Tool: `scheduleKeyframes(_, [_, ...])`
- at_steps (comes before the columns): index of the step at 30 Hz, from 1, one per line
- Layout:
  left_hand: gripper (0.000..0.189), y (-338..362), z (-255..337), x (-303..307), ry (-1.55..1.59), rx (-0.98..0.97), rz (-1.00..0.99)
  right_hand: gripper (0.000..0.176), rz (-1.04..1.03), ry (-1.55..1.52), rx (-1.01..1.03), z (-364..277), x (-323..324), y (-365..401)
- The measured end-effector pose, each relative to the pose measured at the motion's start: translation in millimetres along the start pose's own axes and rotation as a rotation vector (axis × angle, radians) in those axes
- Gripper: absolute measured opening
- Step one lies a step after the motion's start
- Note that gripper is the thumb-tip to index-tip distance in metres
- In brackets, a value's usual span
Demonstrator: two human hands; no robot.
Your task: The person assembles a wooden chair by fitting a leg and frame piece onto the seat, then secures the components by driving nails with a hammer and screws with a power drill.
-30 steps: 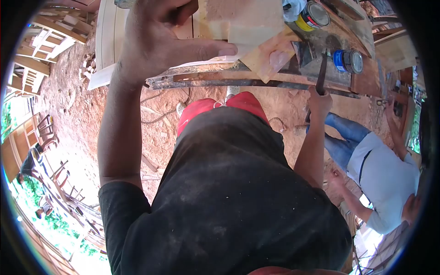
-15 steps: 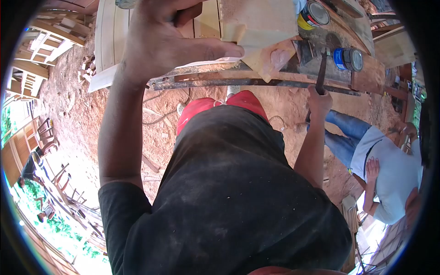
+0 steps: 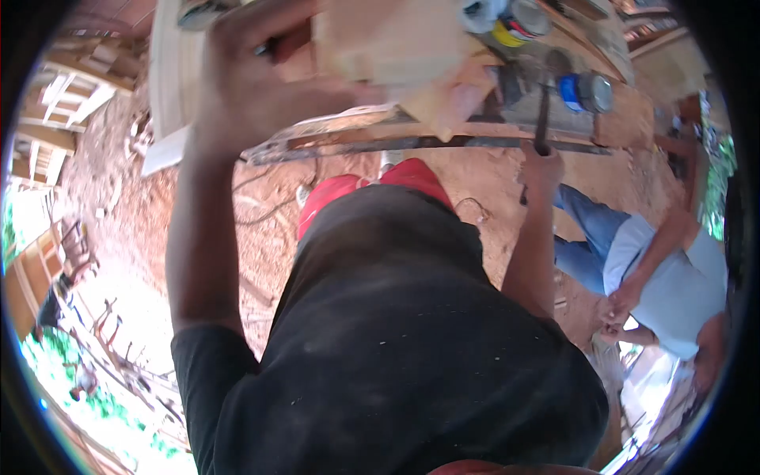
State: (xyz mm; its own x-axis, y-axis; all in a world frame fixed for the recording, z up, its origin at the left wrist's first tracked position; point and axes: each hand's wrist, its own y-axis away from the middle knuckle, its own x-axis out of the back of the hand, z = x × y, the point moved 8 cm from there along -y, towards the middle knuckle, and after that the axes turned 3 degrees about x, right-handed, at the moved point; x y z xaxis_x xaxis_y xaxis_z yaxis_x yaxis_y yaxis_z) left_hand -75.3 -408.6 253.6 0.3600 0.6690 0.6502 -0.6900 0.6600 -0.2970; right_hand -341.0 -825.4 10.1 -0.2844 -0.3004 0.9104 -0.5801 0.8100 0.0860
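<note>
My left hand (image 3: 253, 95) is at the upper left, smeared by motion, its thumb stretched across the near side of a pale wooden board (image 3: 388, 43). The fingers on the far side are partly out of view. Below the board, a pointed, lighter wooden piece (image 3: 443, 111) sticks out over the bench edge. My right hand (image 3: 542, 168) is closed round a long, thin, dark tool (image 3: 543, 119), held upright near the bench's front edge. Its kind does not show clearly. The blue can (image 3: 584, 93) stands just right of the tool's upper end.
On the workbench (image 3: 625, 123) there is also a yellow-and-black can (image 3: 522, 22). Light planks (image 3: 176, 71) lie on the left. A person in a light shirt (image 3: 665, 277) stands close on the right. Further people are far off at left. A cable (image 3: 269, 212) lies on the dirt floor.
My left hand and the pale board have shifted left together. The view has moved slightly. My right hand still grips the tool. The person on the right has brought their hands together.
</note>
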Motion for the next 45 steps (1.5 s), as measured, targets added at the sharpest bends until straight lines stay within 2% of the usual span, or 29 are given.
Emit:
scheduleKeyframes(2, [0.057, 2, -8, -7, 0.149, 0.090, 0.004, 0.051, 0.020, 0.019, 0.010, -9, 13, -3])
scheduleKeyframes(5, [0.054, 19, -40, -44, 0.249, 0.385, -0.086, 0.050, 0.025, 0.030, -0.037, -18, 19, -15])
scheduleKeyframes(6, [0.056, 24, -53, -55, -0.044, 0.493, -0.191, 0.050, 0.025, 0.046, -0.044, -19, 18, -22])
scheduleKeyframes(7, [0.054, 46, -86, -65, -0.349, 0.513, -0.228, 0.055, 0.002, 0.012, -0.050, -11, 12, -32])
scheduleKeyframes(9, [0.062, 87, -136, -77, -0.583, 0.521, -0.255, 0.057, 0.050, 0.072, -0.011, 6, 2, -55])
scheduleKeyframes(10, [0.066, 106, -152, -70, -0.706, 0.539, -0.264, 0.058, 0.067, 0.096, 0.021, 4, -2, -66])
scheduleKeyframes(12, [0.076, 130, -169, -49, -0.752, 0.613, -0.206, 0.063, 0.033, 0.113, -0.022, -1, -1, -78])
scheduleKeyframes(13, [0.081, 147, -180, -38, -0.773, 0.661, -0.175, 0.063, 0.064, 0.196, 0.023, -1, -3, -87])
scheduleKeyframes(14, [0.088, 162, -193, -27, -0.850, 0.540, -0.065, 0.064, 0.099, 0.278, 0.072, 4, -10, -98])
scheduleKeyframes(16, [0.080, 172, -210, -4, -0.833, 0.713, -0.145, 0.062, 0.063, 0.270, 0.057, 24, -27, -121])
scheduleKeyframes(18, [0.079, 178, -216, 13, -0.872, 0.762, -0.165, 0.062, 0.014, 0.289, 0.058, 17, -28, -125])
scheduleKeyframes(20, [0.076, 183, -220, 26, -0.894, 0.792, -0.176, 0.063, 0.077, 0.315, 0.161, 34, -41, -139])
scheduleKeyframes(21, [0.074, 186, -221, 33, -0.901, 0.802, -0.175, 0.063, 0.113, 0.324, 0.206, 38, -46, -141])
scheduleKeyframes(24, [0.072, 205, -235, 57, -0.896, 0.791, -0.147, 0.062, 0.024, 0.421, 0.219, 29, -45, -129])
scheduleKeyframes(27, [0.072, 224, -256, 86, -0.951, 0.767, -0.142, 0.055, 0.065, 0.461, 0.297, 0, -29, -103])
scheduleKeyframes(30, [0.071, 247, -278, 127, -0.997, 0.740, -0.127, 0.044, -0.144, 0.193, 0.331, -7, -51, -76])
scheduleKeyframes(33, [0.071, 275, -313, 167, -0.978, 0.735, -0.141, 0.025, -0.462, 0.151, 0.537, -95, -72, 28])
scheduleKeyframes(35, [0.065, 289, -329, 188, -0.947, 0.724, -0.147, 0.025, -0.655, 0.214, 0.735, -146, -103, 100])
scheduleKeyframes(36, [0.061, 299, -339, 194, -0.936, 0.729, -0.199, 0.024, -0.697, -0.008, 0.724, -186, -106, 145])
scheduleKeyframes(37, [0.058, 304, -350, 194, -0.922, 0.704, -0.242, 0.026, -0.817, -0.043, 0.597, -226, -114, 183])
scheduleKeyframes(38, [0.055, 307, -361, 194, -0.911, 0.610, -0.174, 0.027, -0.798, -0.091, 0.685, -264, -119, 211])
scheduleKeyframes(39, [0.057, 305, -367, 190, -0.902, 0.618, -0.186, 0.025, -0.843, -0.026, 0.666, -316, -116, 237])
scheduleKeyframes(40, [0.059, 304, -369, 189, -0.863, 0.607, -0.220, 0.031, -0.542, -0.123, 0.964, -347, -115, 254])
scheduleKeyframes(41, [0.059, 304, -369, 190, -0.812, 0.588, -0.195, 0.041, -0.485, -0.090, 0.944, -373, -113, 268])
scheduleKeyframes(42, [0.058, 295, -351, 193, -0.728, 0.616, -0.180, 0.048, -0.433, -0.140, 1.026, -403, -113, 275])
scheduleKeyframes(43, [0.057, 302, -358, 190, -0.729, 0.569, -0.145, 0.055, -0.395, -0.190, 1.118, -428, -114, 280])
scheduleKeyframes(45, [0.055, 307, -359, 194, -0.707, 0.544, -0.095, 0.057, -0.286, -0.012, 1.133, -455, -131, 276])
